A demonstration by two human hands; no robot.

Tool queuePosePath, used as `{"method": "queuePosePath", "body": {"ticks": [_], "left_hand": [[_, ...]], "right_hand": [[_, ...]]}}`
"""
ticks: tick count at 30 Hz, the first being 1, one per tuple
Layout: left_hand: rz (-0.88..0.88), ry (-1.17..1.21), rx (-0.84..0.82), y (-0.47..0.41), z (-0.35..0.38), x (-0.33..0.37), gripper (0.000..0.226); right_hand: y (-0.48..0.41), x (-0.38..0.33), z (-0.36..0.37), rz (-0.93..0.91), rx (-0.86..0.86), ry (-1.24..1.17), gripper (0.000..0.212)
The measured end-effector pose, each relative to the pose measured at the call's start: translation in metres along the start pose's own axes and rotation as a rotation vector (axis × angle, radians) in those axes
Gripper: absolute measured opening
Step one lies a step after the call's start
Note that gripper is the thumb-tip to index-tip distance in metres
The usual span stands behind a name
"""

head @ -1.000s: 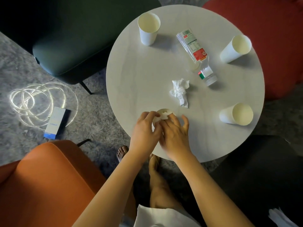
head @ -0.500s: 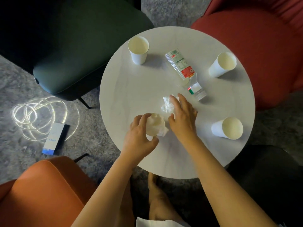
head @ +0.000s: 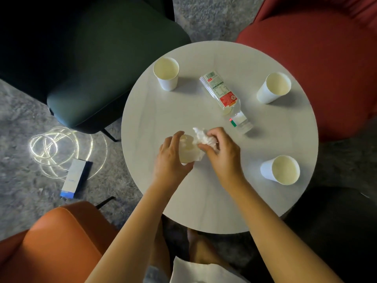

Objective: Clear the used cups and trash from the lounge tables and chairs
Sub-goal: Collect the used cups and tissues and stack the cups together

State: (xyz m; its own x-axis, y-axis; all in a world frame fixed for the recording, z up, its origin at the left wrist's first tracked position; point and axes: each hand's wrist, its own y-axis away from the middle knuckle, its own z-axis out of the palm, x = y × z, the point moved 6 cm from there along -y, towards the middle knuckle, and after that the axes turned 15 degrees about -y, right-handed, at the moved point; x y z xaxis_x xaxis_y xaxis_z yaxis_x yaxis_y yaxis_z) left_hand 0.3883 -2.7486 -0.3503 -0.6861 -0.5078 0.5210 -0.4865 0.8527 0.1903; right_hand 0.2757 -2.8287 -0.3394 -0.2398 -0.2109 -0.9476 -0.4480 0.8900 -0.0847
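My left hand (head: 170,162) grips a white paper cup (head: 188,153) above the round white table (head: 204,190). My right hand (head: 221,152) pinches a crumpled white tissue (head: 203,137) right at the cup's mouth. Three more paper cups stand on the table: one at the back left (head: 166,73), one at the back right (head: 273,87), one at the near right (head: 281,170). A clear plastic bottle (head: 226,101) with a red and green label lies on its side between them.
A dark green chair (head: 98,78) stands at the left, a red chair (head: 326,68) at the back right, an orange chair (head: 51,242) at the near left, a dark seat (head: 336,231) at the near right. A coiled light cord (head: 53,150) and a small box (head: 75,180) lie on the carpet.
My right hand has picked the crumpled tissue up off the table and brought it to the cup held by my left hand. The view has shifted a little.
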Motion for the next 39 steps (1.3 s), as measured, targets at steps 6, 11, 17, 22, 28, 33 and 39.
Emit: {"method": "queuePosePath", "body": {"ticks": [6, 11, 17, 22, 28, 33, 39], "left_hand": [[0.121, -0.015, 0.016, -0.020, -0.005, 0.019, 0.072], [0.168, -0.001, 0.008, -0.042, -0.011, 0.011, 0.072], [0.246, 0.033, -0.078, -0.078, -0.015, -0.011, 0.069], [0.274, 0.045, -0.180, -0.103, -0.004, -0.026, 0.073], [0.379, 0.013, -0.293, -0.110, -0.011, -0.033, 0.095], [0.471, -0.114, -0.095, -0.128, -0.054, -0.040, 0.091], [0.308, -0.247, 0.013, -0.189, -0.071, -0.038, 0.090]], "right_hand": [[-0.003, -0.013, 0.023, -0.055, -0.102, 0.271, 0.007], [-0.023, -0.018, 0.040, -0.070, -0.174, 0.367, 0.012], [-0.039, -0.010, 0.071, 0.072, -0.213, 0.488, 0.041], [-0.049, 0.004, 0.086, 0.184, -0.178, 0.644, 0.041], [-0.052, -0.010, 0.080, 0.108, 0.021, 0.648, 0.027], [-0.064, -0.026, 0.042, 0.084, 0.331, 0.475, 0.031], [-0.097, 0.003, -0.041, 0.328, 0.643, 0.547, 0.043]]}}
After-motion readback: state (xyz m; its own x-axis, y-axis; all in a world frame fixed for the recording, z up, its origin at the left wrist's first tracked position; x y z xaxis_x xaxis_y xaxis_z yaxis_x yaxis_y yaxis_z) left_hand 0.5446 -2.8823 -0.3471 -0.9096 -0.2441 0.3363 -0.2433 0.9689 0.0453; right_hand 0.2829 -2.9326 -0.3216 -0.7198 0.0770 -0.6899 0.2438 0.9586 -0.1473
